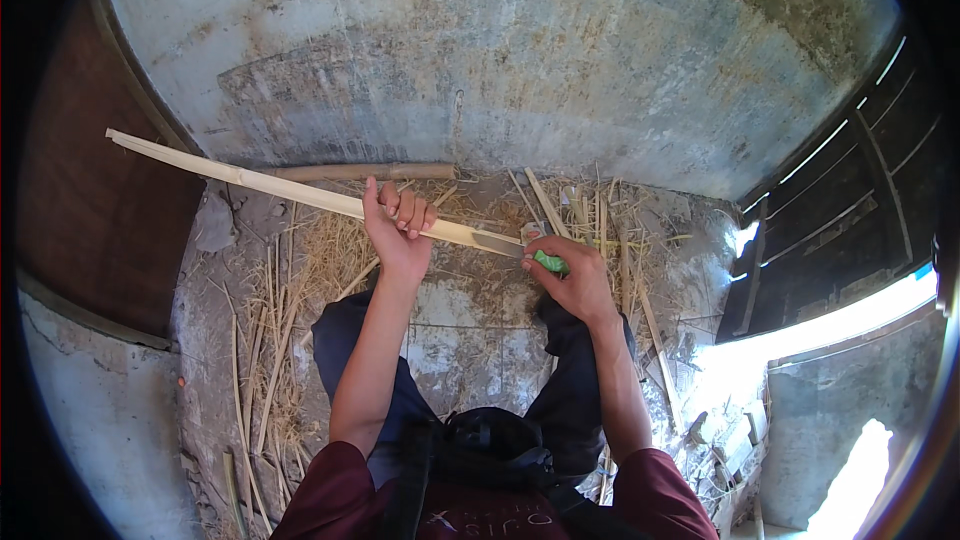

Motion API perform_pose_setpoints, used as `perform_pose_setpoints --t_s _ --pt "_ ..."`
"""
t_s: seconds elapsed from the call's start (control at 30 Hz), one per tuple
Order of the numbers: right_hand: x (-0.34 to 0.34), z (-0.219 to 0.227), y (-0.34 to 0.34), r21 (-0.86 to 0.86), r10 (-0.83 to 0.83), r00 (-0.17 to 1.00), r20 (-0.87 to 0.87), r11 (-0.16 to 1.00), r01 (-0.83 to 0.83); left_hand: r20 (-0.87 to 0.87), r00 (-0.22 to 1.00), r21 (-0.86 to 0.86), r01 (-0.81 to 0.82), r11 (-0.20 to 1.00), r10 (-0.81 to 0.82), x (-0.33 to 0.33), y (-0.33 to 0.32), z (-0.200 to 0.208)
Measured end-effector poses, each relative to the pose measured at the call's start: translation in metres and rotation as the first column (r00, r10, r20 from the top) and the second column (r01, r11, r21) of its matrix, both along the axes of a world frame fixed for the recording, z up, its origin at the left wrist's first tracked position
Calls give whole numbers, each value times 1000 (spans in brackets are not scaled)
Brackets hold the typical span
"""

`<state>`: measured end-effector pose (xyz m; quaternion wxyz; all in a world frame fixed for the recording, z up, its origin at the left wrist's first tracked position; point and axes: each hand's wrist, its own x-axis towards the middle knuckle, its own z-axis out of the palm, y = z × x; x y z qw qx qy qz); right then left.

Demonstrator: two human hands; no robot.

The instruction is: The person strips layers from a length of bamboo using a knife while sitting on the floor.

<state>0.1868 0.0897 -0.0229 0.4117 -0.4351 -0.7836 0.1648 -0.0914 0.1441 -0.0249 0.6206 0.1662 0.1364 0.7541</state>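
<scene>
We hold a long, slender pale strip, apparently split bamboo, slantwise above the littered floor, its far end up at the left. It is cream-yellow and gently bowed in this view, with a slight joint mark part-way along and a narrow squared tip. Our left hand is wrapped around it, fingers curled over the top. Our right hand grips the green handle of a knife, whose grey blade lies against the strip's near end. Straw-coloured shavings lie below.
</scene>
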Motion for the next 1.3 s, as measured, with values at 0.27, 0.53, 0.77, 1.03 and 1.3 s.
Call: perform_pose_setpoints --t_s 0.27,0.53,0.77,1.03,1.3 --pt "1 -4 2 -20 -2 1000 -19 1000 2 -8 1000 -8 1 1000 -1 0 0 0" --pt "1 0 2 3 3 999 -45 1000 -3 6 1000 -6 24 1000 -24 -1 0 -1" --pt "0 4 0 -1 -24 999 -34 1000 24 -3 1000 -9 24 1000 -24 0 0 -2" --pt "0 1 1 -20 -49 998 -28 999 49 9 1000 -6 30 1000 -30 0 1 -4" --pt "1 0 3 -38 -42 999 -24 998 41 -5 1000 -9 18 1000 -18 2 0 -4"
